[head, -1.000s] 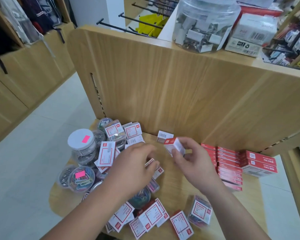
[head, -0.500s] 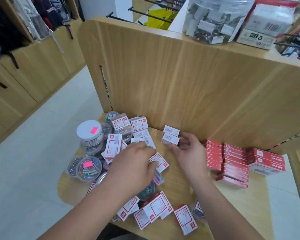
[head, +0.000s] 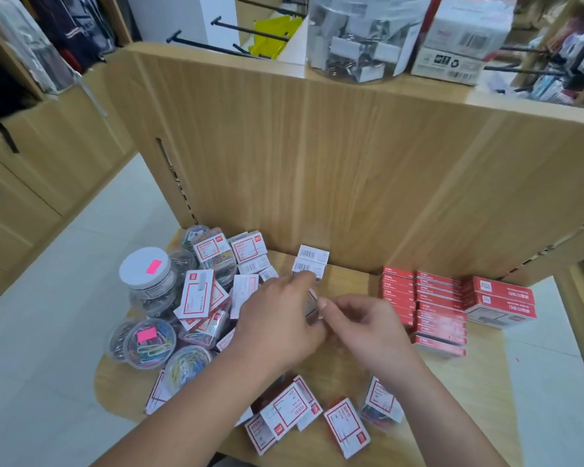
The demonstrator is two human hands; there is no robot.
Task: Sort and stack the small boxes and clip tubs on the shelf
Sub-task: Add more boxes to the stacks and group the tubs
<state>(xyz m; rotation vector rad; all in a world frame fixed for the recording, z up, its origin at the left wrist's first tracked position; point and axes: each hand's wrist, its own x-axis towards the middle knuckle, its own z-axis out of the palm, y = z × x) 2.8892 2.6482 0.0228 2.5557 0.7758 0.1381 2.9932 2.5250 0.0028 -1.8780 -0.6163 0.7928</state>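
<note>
On the wooden shelf (head: 348, 375) my left hand (head: 277, 321) grips a small clear-sided box (head: 312, 310) at the middle. My right hand (head: 368, 326) meets it from the right and pinches the same box with its fingertips. Just behind them, two small white boxes (head: 312, 261) sit stacked against the back panel. A jumbled pile of white-and-red small boxes (head: 199, 294) lies to the left. Beside the pile are a tall white-lidded clip jar (head: 147, 274) and round tubs of coloured clips (head: 150, 343).
Neat stacks of red boxes (head: 439, 308) fill the right side of the shelf. Loose white-and-red boxes (head: 346, 428) lie along the front edge. The upright wooden panel (head: 351, 163) closes the back. Above it stand a big jar of binder clips (head: 361, 35) and a carton (head: 462, 38).
My right hand set a small box on the stack at the back panel, let go and drew back to the box in my left hand. The camera moved closer.
</note>
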